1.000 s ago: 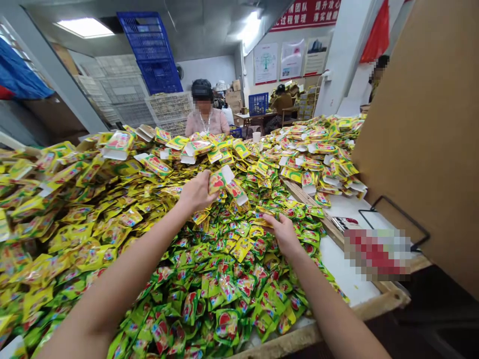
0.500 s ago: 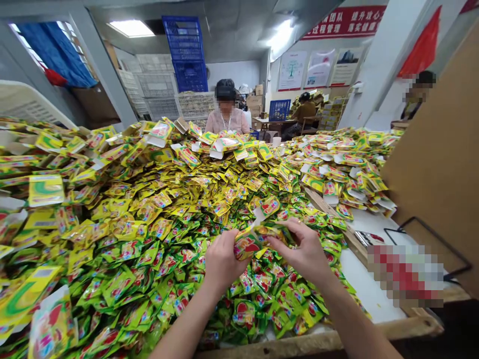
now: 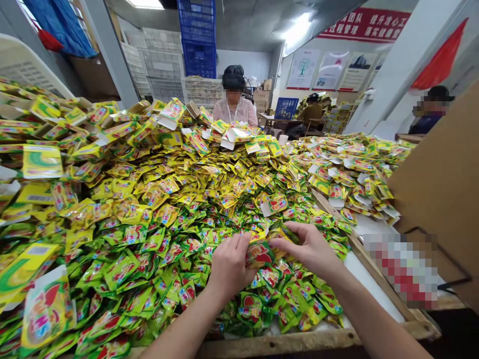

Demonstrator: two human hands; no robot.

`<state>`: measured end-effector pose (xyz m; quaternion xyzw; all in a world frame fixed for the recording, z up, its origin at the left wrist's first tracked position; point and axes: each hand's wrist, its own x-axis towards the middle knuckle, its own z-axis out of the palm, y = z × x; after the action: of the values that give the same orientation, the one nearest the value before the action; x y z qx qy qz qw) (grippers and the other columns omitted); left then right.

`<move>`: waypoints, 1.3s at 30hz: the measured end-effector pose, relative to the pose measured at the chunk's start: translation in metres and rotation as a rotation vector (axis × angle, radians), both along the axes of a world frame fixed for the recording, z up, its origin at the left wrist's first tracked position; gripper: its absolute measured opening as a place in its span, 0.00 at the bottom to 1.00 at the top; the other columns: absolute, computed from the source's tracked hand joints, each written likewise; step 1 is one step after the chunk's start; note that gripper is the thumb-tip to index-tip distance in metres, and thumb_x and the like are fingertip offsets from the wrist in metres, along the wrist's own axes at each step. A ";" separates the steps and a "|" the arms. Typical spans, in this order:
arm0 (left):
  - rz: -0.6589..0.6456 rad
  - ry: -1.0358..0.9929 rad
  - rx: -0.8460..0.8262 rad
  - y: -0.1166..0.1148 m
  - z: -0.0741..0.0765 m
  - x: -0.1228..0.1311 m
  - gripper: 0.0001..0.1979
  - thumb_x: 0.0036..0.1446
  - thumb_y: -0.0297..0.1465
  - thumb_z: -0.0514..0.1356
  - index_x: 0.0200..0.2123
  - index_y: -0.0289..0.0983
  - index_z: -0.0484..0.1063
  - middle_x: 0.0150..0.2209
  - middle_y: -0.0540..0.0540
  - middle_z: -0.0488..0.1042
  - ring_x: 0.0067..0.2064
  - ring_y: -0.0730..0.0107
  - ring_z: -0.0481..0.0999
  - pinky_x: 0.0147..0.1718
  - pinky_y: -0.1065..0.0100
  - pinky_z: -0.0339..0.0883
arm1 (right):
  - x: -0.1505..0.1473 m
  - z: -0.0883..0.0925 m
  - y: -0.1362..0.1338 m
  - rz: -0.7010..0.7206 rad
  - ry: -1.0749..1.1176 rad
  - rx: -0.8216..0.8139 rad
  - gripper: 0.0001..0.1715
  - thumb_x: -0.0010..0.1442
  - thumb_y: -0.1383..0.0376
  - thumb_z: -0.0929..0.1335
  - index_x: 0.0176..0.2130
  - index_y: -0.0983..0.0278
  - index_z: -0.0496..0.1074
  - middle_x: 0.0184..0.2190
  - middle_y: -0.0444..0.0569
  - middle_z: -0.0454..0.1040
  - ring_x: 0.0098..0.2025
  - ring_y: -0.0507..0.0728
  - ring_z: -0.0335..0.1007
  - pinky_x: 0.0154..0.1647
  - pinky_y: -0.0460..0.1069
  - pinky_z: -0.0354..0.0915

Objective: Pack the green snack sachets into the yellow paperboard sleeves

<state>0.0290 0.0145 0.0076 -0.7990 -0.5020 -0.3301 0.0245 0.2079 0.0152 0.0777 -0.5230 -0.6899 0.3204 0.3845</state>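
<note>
My left hand grips a small printed carton, yellow and green with a watermelon picture, its open end turned to the right. At that end my right hand pinches a yellow-green sachet between thumb and fingers. Whether the sachet is partly inside the carton I cannot tell, nor whether there is more than one. Both hands are above a heap of green sachets. Just beyond them an open carton with a white flap lies on the heap.
Yellow sachets and many cartons pile up at the left and back. More open cartons lie beyond a wooden strip at right. A cardboard sheet leans there. A person sits opposite; blue crates stand behind.
The camera view has shifted slightly, so the scene sits differently in frame. The carton in my left hand is turned more upright, and my right hand's sachet stays close to its open end.
</note>
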 end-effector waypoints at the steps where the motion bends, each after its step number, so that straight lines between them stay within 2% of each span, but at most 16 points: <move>1: -0.002 -0.038 -0.026 0.000 0.000 0.000 0.19 0.50 0.40 0.59 0.44 0.40 0.65 0.35 0.44 0.75 0.35 0.60 0.75 0.32 0.64 0.67 | -0.003 -0.003 0.000 -0.050 0.010 0.061 0.16 0.47 0.54 0.72 0.21 0.63 0.71 0.20 0.43 0.66 0.24 0.51 0.59 0.23 0.46 0.57; 4: 0.001 -0.112 -0.093 -0.002 0.000 0.002 0.19 0.49 0.43 0.60 0.42 0.40 0.64 0.36 0.45 0.75 0.36 0.60 0.76 0.32 0.64 0.68 | -0.012 -0.014 0.003 -0.190 0.105 0.204 0.14 0.43 0.55 0.74 0.24 0.63 0.75 0.23 0.45 0.67 0.27 0.53 0.61 0.28 0.48 0.60; 7: 0.031 -0.090 -0.098 -0.005 -0.003 0.005 0.23 0.48 0.44 0.60 0.45 0.39 0.63 0.38 0.43 0.75 0.37 0.59 0.76 0.33 0.63 0.69 | -0.017 -0.022 0.008 -0.250 0.268 0.101 0.18 0.41 0.55 0.75 0.30 0.64 0.76 0.24 0.47 0.71 0.27 0.55 0.64 0.27 0.49 0.61; 10: 0.075 -0.069 -0.122 -0.006 -0.006 0.007 0.26 0.48 0.44 0.61 0.47 0.39 0.62 0.39 0.42 0.75 0.38 0.57 0.76 0.33 0.63 0.69 | -0.020 -0.028 0.009 -0.260 0.286 0.030 0.19 0.40 0.54 0.75 0.30 0.64 0.76 0.25 0.47 0.73 0.25 0.54 0.65 0.26 0.49 0.62; 13: 0.087 -0.128 -0.154 -0.005 -0.006 0.007 0.24 0.48 0.44 0.61 0.46 0.40 0.62 0.38 0.44 0.75 0.38 0.59 0.77 0.33 0.65 0.69 | -0.023 -0.033 0.002 -0.278 0.211 0.172 0.16 0.43 0.55 0.74 0.30 0.62 0.76 0.26 0.47 0.74 0.29 0.56 0.67 0.33 0.51 0.64; 17: 0.077 -0.193 -0.057 -0.004 -0.001 0.006 0.23 0.48 0.43 0.61 0.45 0.40 0.62 0.37 0.44 0.75 0.37 0.60 0.77 0.33 0.65 0.69 | -0.022 -0.033 -0.007 -0.316 0.159 0.354 0.18 0.47 0.56 0.74 0.39 0.59 0.76 0.29 0.47 0.75 0.36 0.59 0.70 0.42 0.55 0.65; 19: 0.069 -0.200 0.004 -0.005 0.001 0.005 0.23 0.48 0.42 0.61 0.45 0.39 0.61 0.37 0.44 0.75 0.37 0.60 0.77 0.33 0.65 0.69 | -0.021 -0.029 -0.008 -0.321 0.132 0.439 0.14 0.48 0.58 0.74 0.36 0.58 0.76 0.29 0.48 0.76 0.43 0.62 0.69 0.48 0.57 0.63; 21: 0.056 -0.204 0.037 -0.005 0.002 0.005 0.23 0.48 0.42 0.61 0.45 0.38 0.61 0.36 0.44 0.75 0.36 0.61 0.77 0.32 0.66 0.69 | -0.019 -0.024 -0.007 -0.266 0.082 0.468 0.08 0.49 0.58 0.73 0.31 0.58 0.77 0.29 0.48 0.77 0.48 0.64 0.67 0.50 0.60 0.61; 24: 0.036 -0.205 0.039 -0.006 0.004 0.003 0.22 0.47 0.41 0.62 0.43 0.39 0.61 0.35 0.46 0.75 0.35 0.62 0.77 0.31 0.67 0.69 | -0.016 -0.015 -0.008 -0.111 -0.050 0.396 0.08 0.55 0.56 0.69 0.31 0.55 0.78 0.31 0.48 0.79 0.52 0.66 0.66 0.53 0.64 0.56; 26: 0.038 -0.205 0.038 -0.006 0.005 0.002 0.21 0.47 0.41 0.61 0.42 0.39 0.62 0.34 0.47 0.75 0.34 0.63 0.77 0.29 0.67 0.69 | -0.015 -0.009 -0.011 -0.027 -0.154 0.337 0.10 0.57 0.56 0.68 0.35 0.53 0.78 0.35 0.46 0.80 0.56 0.67 0.63 0.57 0.68 0.48; 29: 0.052 -0.189 0.066 -0.006 0.005 0.001 0.20 0.48 0.42 0.61 0.41 0.38 0.63 0.32 0.46 0.74 0.32 0.62 0.76 0.28 0.67 0.68 | -0.018 -0.005 -0.017 0.004 -0.265 0.254 0.15 0.50 0.56 0.72 0.40 0.52 0.77 0.40 0.45 0.79 0.58 0.69 0.60 0.59 0.71 0.39; 31: 0.047 -0.142 0.102 -0.007 0.002 0.002 0.18 0.48 0.39 0.60 0.41 0.38 0.63 0.32 0.46 0.74 0.31 0.62 0.76 0.27 0.66 0.68 | -0.025 -0.007 -0.021 0.002 -0.295 0.185 0.13 0.45 0.60 0.75 0.35 0.56 0.77 0.36 0.46 0.79 0.53 0.68 0.66 0.58 0.70 0.44; 33: 0.042 -0.080 0.122 -0.008 0.000 0.002 0.17 0.46 0.33 0.60 0.42 0.38 0.64 0.32 0.46 0.74 0.31 0.61 0.75 0.28 0.65 0.68 | -0.033 -0.015 -0.023 0.010 -0.286 0.117 0.04 0.47 0.64 0.73 0.28 0.60 0.76 0.30 0.46 0.78 0.42 0.64 0.71 0.54 0.66 0.52; 35: 0.025 -0.041 0.113 -0.008 -0.001 0.002 0.19 0.44 0.28 0.59 0.42 0.37 0.64 0.33 0.45 0.74 0.32 0.60 0.75 0.28 0.64 0.69 | -0.040 -0.024 -0.022 0.010 -0.203 0.060 0.05 0.49 0.65 0.71 0.23 0.62 0.74 0.25 0.45 0.77 0.34 0.60 0.71 0.49 0.61 0.59; 37: -0.029 -0.075 0.079 -0.006 0.001 0.001 0.20 0.45 0.28 0.60 0.44 0.37 0.63 0.34 0.44 0.74 0.34 0.59 0.75 0.31 0.62 0.70 | -0.042 -0.030 -0.019 -0.011 -0.021 0.003 0.06 0.49 0.63 0.71 0.24 0.63 0.74 0.25 0.46 0.77 0.32 0.58 0.71 0.43 0.56 0.64; 39: -0.090 -0.196 0.032 -0.004 0.007 -0.003 0.27 0.46 0.35 0.63 0.50 0.37 0.61 0.40 0.42 0.74 0.39 0.57 0.74 0.37 0.59 0.70 | -0.038 -0.030 -0.014 -0.058 0.218 -0.060 0.11 0.47 0.60 0.72 0.29 0.64 0.74 0.29 0.48 0.78 0.33 0.58 0.73 0.39 0.53 0.67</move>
<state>0.0264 0.0103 0.0148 -0.7841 -0.4602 -0.4156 -0.0266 0.1698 0.0011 0.0472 -0.5159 -0.6189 0.3846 0.4505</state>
